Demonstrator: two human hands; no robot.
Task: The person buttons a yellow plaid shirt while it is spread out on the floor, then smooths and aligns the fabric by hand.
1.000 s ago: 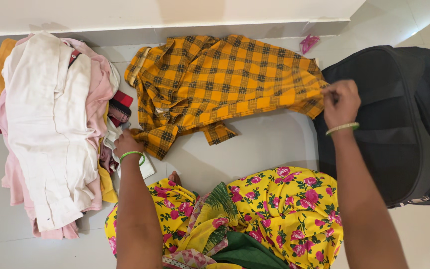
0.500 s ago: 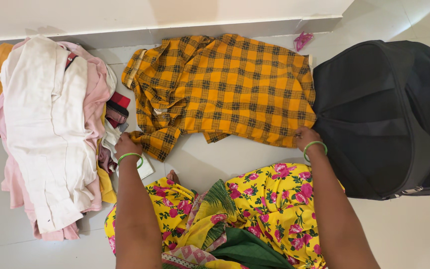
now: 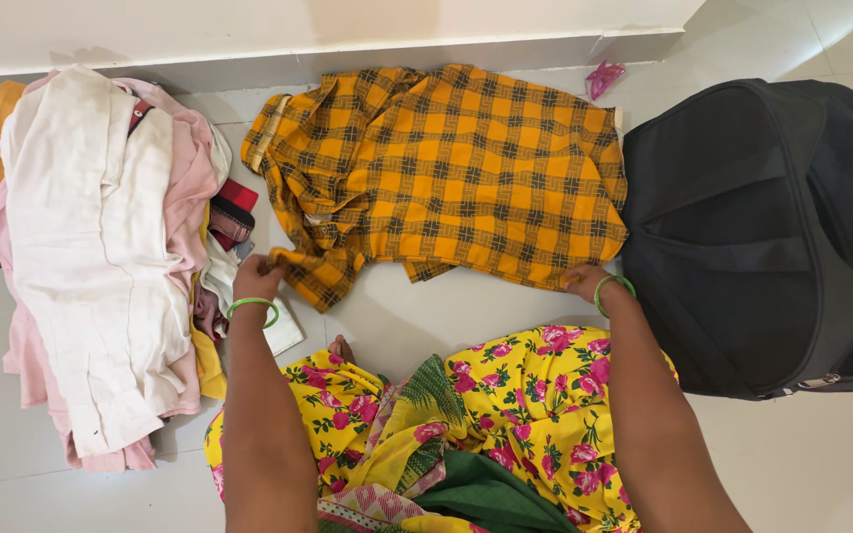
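A yellow and black checked shirt [image 3: 456, 173] lies spread on the tiled floor in front of me. My left hand [image 3: 257, 277] pinches the shirt's sleeve end at its lower left corner. My right hand [image 3: 584, 280] grips the shirt's lower right hem, close to the black bag. Both wrists wear green bangles. My lap, in yellow cloth with pink flowers [image 3: 505, 415], fills the bottom of the view.
A pile of clothes [image 3: 101, 247], white and pink on top, lies at the left. A black soft bag [image 3: 772, 227] sits at the right, touching the shirt's edge. A pale wall base [image 3: 328, 49] runs along the back, with a small pink wrapper [image 3: 606, 77] beside it.
My right hand came down from the shirt's right edge by the bag to its lower right hem, laying the shirt flatter. My left hand lifted the sleeve end slightly.
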